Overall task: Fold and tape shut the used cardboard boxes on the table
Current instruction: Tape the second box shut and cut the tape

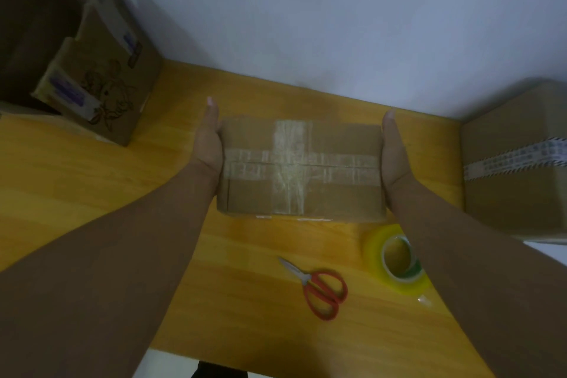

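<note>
A small brown cardboard box lies closed in the middle of the wooden table, with a cross of clear tape over its top seam. My left hand lies flat against its left side and my right hand flat against its right side, thumbs straight along the top edges. The fingers of both hands are hidden behind the box. A roll of yellowish clear tape and red-handled scissors lie on the table in front of the box.
A large open printed cardboard box stands at the back left. A bigger taped box stands at the right edge. A pale wall runs behind the table. The table's near edge is low in the view.
</note>
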